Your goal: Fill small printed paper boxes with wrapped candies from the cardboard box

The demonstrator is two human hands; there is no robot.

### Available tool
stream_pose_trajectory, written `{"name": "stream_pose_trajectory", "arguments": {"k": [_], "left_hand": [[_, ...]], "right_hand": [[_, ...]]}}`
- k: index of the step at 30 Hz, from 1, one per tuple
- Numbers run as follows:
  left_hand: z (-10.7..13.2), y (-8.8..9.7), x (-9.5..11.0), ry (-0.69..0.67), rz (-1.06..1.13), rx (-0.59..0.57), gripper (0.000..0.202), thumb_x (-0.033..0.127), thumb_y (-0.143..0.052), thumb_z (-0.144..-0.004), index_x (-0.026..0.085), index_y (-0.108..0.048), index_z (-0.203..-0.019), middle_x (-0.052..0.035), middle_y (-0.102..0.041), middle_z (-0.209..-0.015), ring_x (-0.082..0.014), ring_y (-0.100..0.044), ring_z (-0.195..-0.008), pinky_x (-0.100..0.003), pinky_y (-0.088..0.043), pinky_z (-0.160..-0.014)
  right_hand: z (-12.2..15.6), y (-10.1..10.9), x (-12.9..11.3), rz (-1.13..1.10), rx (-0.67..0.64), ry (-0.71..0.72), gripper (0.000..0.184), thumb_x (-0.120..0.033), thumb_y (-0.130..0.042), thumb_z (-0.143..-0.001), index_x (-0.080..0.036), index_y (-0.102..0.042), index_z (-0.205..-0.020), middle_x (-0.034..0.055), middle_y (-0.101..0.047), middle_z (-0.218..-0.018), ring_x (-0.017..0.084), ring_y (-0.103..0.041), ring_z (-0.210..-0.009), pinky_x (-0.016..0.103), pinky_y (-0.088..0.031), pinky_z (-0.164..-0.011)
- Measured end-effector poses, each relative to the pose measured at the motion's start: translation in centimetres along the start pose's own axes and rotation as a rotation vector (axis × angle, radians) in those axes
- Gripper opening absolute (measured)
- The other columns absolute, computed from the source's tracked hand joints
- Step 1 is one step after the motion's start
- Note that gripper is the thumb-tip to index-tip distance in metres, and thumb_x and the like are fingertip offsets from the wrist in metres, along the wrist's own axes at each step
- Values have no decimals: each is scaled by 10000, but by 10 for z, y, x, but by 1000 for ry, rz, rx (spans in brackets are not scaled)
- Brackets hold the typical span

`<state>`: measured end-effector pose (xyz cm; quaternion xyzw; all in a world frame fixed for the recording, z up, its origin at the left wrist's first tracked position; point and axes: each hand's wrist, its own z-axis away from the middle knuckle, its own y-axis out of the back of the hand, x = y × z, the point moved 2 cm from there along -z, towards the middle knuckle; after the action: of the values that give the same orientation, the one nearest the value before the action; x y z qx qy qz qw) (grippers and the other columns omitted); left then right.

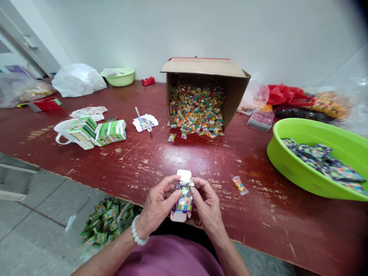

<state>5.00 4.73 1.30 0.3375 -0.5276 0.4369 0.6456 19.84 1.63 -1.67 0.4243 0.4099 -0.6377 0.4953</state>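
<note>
A small printed candy box (184, 199), purple with colourful pictures, is held between both hands over the table's front edge. White flaps stick out at its top and bottom. My left hand (161, 201) grips the box's left side, thumb on the front face. On the opposite side, my right hand (207, 203) pinches it near the upper right corner. One wrapped candy (239, 185) lies on the table to the right of my right hand. Beyond the hands, a cardboard carton (235, 99) lies on its side, with many small wrapped candies (197, 109) spilling towards its mouth.
At the right stands a green basin (283, 161) holding purple packets (324, 159). Left on the red table (138, 161) are a white mug (63, 132), stacked green cartons (110, 132) and flat printed boxes (145, 122). Below, a bag holds green packets (103, 222).
</note>
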Motion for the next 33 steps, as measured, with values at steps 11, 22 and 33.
{"name": "stream_pose_trajectory", "arguments": {"k": [11, 22, 33], "left_hand": [[-1, 2, 4, 17, -66, -174, 206, 293, -596, -896, 130, -527, -1002, -46, -625, -923, -125, -572, -849, -239, -464, -765], [3, -5, -11, 282, 319, -236, 499, 539, -469, -941, 217, -368, -1309, -62, -615, -952, -155, -638, -678, -281, -518, -607], [-8, -16, -17, 309, 220, -151, 733, 706, -317, -912, 146, -488, -1352, -62, -619, -750, -132, -577, -480, -221, -448, -440]], "right_hand": [[-7, 13, -9, -52, -120, -120, 745, -546, -731, -605, -111, -470, -1150, 18, -590, -933, -79, -510, -714, 23, -453, -657], [-5, 14, -5, 233, -90, 133, 482, -531, -589, -759, -58, -622, -841, 37, -587, -879, -88, -512, -739, -1, -429, -679], [-13, 10, -17, 202, -229, 81, 499, -546, -592, -747, -76, -600, -916, 52, -630, -998, -77, -531, -699, 30, -446, -655]]}}
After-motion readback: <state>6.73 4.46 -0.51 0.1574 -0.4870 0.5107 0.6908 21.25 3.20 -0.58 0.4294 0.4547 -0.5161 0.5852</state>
